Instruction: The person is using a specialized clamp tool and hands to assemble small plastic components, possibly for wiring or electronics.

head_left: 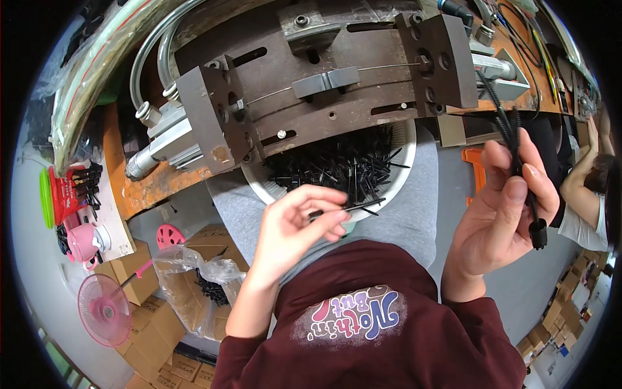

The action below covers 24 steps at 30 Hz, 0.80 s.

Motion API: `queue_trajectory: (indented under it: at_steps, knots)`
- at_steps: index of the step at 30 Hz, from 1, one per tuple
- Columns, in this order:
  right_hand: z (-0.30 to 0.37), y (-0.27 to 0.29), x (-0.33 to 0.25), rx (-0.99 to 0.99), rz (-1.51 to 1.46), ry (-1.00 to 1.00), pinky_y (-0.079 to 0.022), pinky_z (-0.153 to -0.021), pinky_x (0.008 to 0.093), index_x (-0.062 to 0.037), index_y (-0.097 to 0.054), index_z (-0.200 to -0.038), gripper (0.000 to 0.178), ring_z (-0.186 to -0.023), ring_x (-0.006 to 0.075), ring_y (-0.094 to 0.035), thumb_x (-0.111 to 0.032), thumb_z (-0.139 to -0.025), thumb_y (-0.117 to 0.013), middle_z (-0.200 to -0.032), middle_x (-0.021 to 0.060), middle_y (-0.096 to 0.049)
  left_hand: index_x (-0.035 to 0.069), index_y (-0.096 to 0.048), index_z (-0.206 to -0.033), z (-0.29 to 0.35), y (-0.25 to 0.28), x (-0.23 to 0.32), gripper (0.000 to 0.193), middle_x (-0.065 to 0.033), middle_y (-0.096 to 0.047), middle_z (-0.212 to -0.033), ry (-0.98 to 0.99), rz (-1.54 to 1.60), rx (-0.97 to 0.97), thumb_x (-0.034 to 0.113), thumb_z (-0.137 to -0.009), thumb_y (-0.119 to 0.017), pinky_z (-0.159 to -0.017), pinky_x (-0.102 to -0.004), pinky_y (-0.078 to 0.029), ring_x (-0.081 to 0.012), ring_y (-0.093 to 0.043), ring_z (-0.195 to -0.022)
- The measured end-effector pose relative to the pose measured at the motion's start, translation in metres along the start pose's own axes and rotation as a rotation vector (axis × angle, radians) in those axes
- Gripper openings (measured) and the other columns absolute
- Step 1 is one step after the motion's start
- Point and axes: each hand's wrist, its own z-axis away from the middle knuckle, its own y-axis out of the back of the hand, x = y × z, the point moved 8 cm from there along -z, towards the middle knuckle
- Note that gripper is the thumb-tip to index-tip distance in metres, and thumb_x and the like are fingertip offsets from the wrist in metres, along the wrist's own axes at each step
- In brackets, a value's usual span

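Note:
My right hand [502, 207] is raised at the right, its fingers closed round several thin black brushes [516, 146]. Their bristly ends point up and a thicker black end hangs below the palm. Over the front rim of a white tub [409, 152], my left hand [299, 223] pinches a slim black stick-like piece [364, 205] between thumb and fingers. What lies deeper in that palm is hidden. The tub, between the knees, holds a heap of similar black pieces [334, 168]. Beyond it stands a dark metal fixture [324, 120] with a thin wire [382, 67] through a small grey block [326, 82].
Air cylinders [172, 146] with clear hoses flank the fixture on an orange-brown bench [146, 198]. At the left are a pink fan [103, 310], a pink kettle [83, 243], cardboard boxes [150, 337] and an open plastic bag [184, 285]. Another person [586, 188] sits at the far right.

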Motion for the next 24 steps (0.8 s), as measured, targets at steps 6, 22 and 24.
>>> queue_trajectory:
  at_steps: [6, 22, 24]
  knots:
    - [0.003, -0.011, 0.002, -0.028, -0.054, -0.062, -0.053, -0.092, 0.0385, -0.0039, -0.052, -0.119, 0.019, -0.103, 0.0271, -0.066, -0.009, -0.101, -0.050, -0.131, 0.0270, -0.055, -0.004, -0.058, -0.111, 0.028, -0.017, 0.018, 0.020, -0.0104, -0.068, -0.083, 0.083, 0.110, -0.067, 0.011, -0.103, -0.048, -0.069, -0.0266, -0.056, -0.0175, -0.069, -0.077]
    - [0.007, -0.014, 0.004, -0.023, -0.071, -0.053, -0.060, -0.084, 0.0411, -0.0021, -0.048, -0.115, 0.017, -0.091, 0.0321, -0.071, -0.005, -0.099, -0.053, -0.124, 0.0286, -0.056, -0.005, -0.055, -0.099, 0.045, -0.037, 0.033, 0.028, -0.0390, -0.065, -0.098, 0.112, 0.367, -0.238, 0.021, -0.104, -0.046, -0.074, -0.0421, -0.058, -0.0414, -0.072, -0.079]
    - [0.007, -0.014, 0.005, -0.016, -0.081, -0.060, -0.060, -0.083, 0.0410, -0.0019, -0.049, -0.114, 0.017, -0.091, 0.0322, -0.071, -0.005, -0.098, -0.053, -0.123, 0.0285, -0.056, -0.005, -0.055, -0.099, 0.046, -0.038, 0.033, 0.028, -0.0391, -0.065, -0.098, 0.120, 0.393, -0.249, 0.020, -0.104, -0.045, -0.075, -0.0435, -0.058, -0.0428, -0.072, -0.081]
